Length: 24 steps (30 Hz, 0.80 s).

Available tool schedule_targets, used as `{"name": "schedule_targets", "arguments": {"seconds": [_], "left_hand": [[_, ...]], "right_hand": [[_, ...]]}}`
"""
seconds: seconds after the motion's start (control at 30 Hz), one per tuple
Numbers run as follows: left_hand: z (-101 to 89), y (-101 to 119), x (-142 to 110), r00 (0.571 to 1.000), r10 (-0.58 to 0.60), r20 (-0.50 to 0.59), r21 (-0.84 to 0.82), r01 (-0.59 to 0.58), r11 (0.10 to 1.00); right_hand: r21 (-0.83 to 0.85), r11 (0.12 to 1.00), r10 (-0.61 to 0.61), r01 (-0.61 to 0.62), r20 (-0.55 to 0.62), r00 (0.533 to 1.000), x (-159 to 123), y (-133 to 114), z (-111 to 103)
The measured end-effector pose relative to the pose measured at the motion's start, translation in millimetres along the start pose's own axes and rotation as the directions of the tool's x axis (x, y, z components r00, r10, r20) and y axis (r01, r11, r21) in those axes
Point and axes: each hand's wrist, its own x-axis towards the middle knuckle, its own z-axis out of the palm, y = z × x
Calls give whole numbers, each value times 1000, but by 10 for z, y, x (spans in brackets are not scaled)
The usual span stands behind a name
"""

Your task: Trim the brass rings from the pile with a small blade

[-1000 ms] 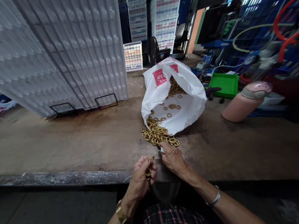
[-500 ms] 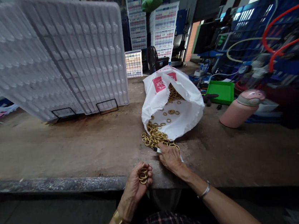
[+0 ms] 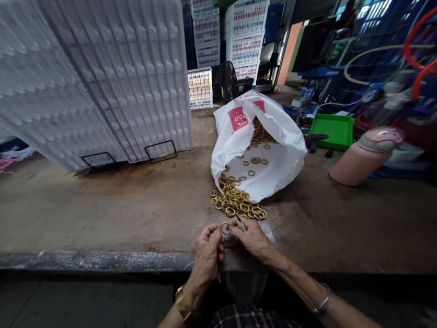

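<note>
Pinching one gold-coloured ring (image 3: 225,229) over the bench (image 3: 130,216): left hand (image 3: 207,248), no longer palm-up, and right hand (image 3: 254,240), small tool (image 3: 241,224) also gripped, now back from ring pile (image 3: 233,200) at bag (image 3: 279,175) mouth.

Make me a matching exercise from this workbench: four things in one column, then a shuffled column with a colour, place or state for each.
Things
1. small ring
2. bag
3. bottle
4. tray

Descriptions
A. pink, at the right side of the bench
B. white and open, with a pile of rings at its mouth
C. between the fingertips of the left hand and right hand
D. bright green

Pairs: 1-C, 2-B, 3-A, 4-D
</note>
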Motion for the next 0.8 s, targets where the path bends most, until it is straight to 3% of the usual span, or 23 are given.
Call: {"name": "schedule_targets", "arguments": {"seconds": [0.2,0.47,0.6,0.8], "left_hand": [[-74,-35,-1,1000,13,16,86,-15,996],[-55,-20,5,1000,-1,-4,-73,0,997],[-38,-5,-19,1000,4,3,-59,-4,998],[-92,-17,-25,999,27,-17,50,-26,998]], "right_hand": [[40,999,16,-19,75,997,-9,55,47],[58,998,34,-39,83,996,-63,51,124],[38,999,12,-14,69,998,-83,71,175],[-264,942,-179,206,121,976,-68,140,116]]}}
